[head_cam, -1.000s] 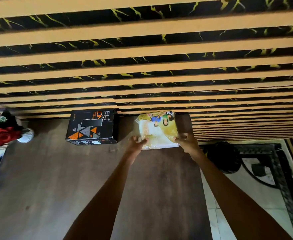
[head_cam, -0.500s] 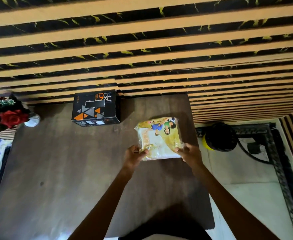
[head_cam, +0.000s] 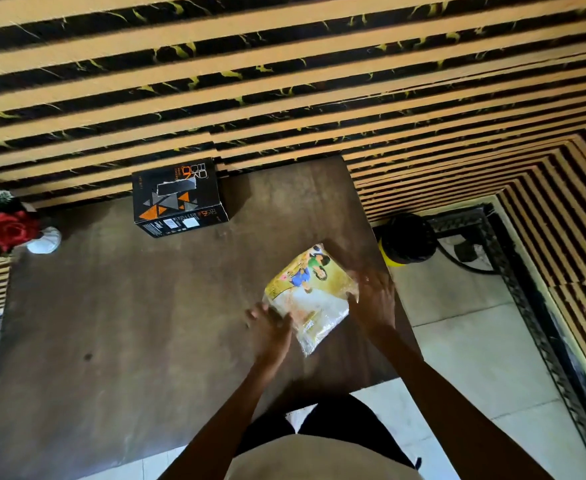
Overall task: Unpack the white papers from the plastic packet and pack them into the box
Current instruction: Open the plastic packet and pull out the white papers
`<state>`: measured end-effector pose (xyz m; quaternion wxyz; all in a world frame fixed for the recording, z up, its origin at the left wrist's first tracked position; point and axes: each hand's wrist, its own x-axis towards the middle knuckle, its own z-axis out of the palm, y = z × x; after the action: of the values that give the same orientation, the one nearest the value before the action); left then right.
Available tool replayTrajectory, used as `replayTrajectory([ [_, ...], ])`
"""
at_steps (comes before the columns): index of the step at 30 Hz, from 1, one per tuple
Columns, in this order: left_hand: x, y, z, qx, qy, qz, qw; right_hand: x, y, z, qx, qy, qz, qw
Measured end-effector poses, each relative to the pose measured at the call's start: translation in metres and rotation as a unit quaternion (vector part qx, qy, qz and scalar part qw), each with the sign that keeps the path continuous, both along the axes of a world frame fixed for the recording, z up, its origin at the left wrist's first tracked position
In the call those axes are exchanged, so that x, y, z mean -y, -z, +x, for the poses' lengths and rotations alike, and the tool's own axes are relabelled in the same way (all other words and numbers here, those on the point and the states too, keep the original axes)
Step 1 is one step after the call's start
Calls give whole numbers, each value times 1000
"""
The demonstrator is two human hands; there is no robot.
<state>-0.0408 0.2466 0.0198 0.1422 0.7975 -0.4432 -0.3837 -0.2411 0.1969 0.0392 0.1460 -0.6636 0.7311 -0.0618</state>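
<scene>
Glossy crinkled plastic packet (head_cam: 308, 296), matt cardboard box (head_cam: 177, 197), dull scuffed wooden table (head_cam: 118, 306).

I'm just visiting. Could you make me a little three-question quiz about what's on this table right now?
1. True or false: the black box looks closed.
2. Which hands touch the plastic packet? A) left hand only B) right hand only C) both
3. Fill in: the red flowers stand at the table's far ____ corner.

Key: 1 true; 2 C; 3 left.
</scene>
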Motion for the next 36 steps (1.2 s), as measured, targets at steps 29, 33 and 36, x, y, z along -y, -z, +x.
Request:
replayTrajectory([
  [29, 29, -23, -57, 207, 199, 47, 957, 48, -10, 2, -30, -247, 145, 958],
  [33, 33, -21, -65, 210, 159, 49, 964, 56, -8, -3, -9, -275, 125, 953],
  [36, 36, -16, -71, 209, 139, 60, 966, 62, -9, -16, 5, -303, 111, 947],
])
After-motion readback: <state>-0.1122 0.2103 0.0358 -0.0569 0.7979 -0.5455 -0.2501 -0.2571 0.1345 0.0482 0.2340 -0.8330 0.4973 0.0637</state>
